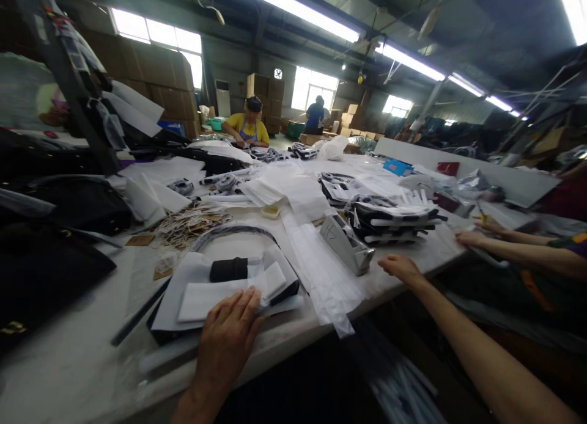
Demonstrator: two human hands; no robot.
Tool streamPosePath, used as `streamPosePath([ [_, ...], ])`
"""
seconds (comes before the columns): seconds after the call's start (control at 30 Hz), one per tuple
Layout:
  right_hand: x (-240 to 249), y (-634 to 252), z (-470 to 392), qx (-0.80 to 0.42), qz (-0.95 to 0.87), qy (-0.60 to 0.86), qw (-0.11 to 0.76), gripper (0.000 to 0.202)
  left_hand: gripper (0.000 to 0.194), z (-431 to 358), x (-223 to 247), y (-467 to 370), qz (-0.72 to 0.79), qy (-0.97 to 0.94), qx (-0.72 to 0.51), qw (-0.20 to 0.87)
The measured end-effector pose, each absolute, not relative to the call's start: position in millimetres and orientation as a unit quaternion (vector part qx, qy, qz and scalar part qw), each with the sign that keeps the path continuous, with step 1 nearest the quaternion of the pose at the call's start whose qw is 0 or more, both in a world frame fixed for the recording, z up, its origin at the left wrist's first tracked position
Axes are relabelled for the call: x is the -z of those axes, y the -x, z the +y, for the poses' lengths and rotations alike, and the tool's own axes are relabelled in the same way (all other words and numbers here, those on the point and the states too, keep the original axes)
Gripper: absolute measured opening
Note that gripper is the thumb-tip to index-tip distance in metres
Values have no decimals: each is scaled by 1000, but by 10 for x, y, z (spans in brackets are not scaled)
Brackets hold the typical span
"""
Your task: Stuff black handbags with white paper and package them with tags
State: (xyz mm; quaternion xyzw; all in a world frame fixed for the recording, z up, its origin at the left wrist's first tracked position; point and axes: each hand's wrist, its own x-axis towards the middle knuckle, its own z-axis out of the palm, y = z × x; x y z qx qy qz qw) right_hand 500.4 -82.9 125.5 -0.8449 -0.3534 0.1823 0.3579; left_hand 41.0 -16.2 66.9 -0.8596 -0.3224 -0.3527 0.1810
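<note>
My left hand [232,332] lies flat, fingers stretched out, on a white foam sheet [202,299]. Under that foam is a dark bag [160,333] covered with white paper, its wrapped handle [236,230] arching behind. A small black roll-shaped piece [229,269] rests on the paper, beside a folded white foam piece [273,280]. My right hand [401,268] is closed in a pinch just right of a grey tape dispenser [346,244] with handwriting on its side. Whatever those fingers hold is too small to make out. Clear plastic sleeves [316,271] lie between the bag and the dispenser.
Stacked black-and-white wrapped pieces [394,219] stand behind the dispenser. A co-worker's hands [474,237] are at the table's right edge. Black bags [50,271] crowd the left, near a heap of string tags [192,222]. Another person [250,127] sits across the table.
</note>
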Motion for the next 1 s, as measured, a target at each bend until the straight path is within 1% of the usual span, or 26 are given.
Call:
streamPosePath([
  [0.07, -1471, -5013, -860, -161, -379, 859, 306, 25, 35, -173, -660, -414, -334, 859, 354, 159],
  [0.13, -1729, -4913, -872, -185, -446, 829, 282, 27, 34, -188, -655, -420, -346, 857, 360, 131],
  [0.23, -2159, -4480, -795, -276, -593, 724, 218, 36, 31, -215, -660, -427, -363, 852, 364, 98],
  [0.33, -2566, -3769, -608, -386, -669, 624, 118, 32, 31, -239, -670, -433, -376, 852, 356, 77],
  [0.43, -2811, -3010, -344, -453, -732, 509, 0, 27, 33, -256, -666, -440, -386, 851, 351, 64],
  [0.53, -2776, -2431, 5, -517, -748, 408, -86, 30, 34, -267, -635, -450, -392, 849, 350, 56],
  [0.6, -2609, -2212, 272, -556, -737, 368, -111, 32, 32, -270, -603, -457, -394, 843, 361, 54],
  [0.67, -2388, -2129, 533, -582, -720, 360, -115, 34, 31, -271, -570, -466, -397, 836, 375, 55],
  [0.77, -2098, -2174, 850, -586, -697, 389, -142, 39, 32, -268, -539, -475, -397, 833, 381, 54],
  [0.87, -1974, -2241, 1058, -530, -709, 421, -197, 39, 33, -263, -534, -478, -397, 833, 383, 55],
  [1.0, -2002, -2135, 1252, -388, -765, 430, -280, 29, 32, -266, -527, -474, -397, 830, 389, 53],
])
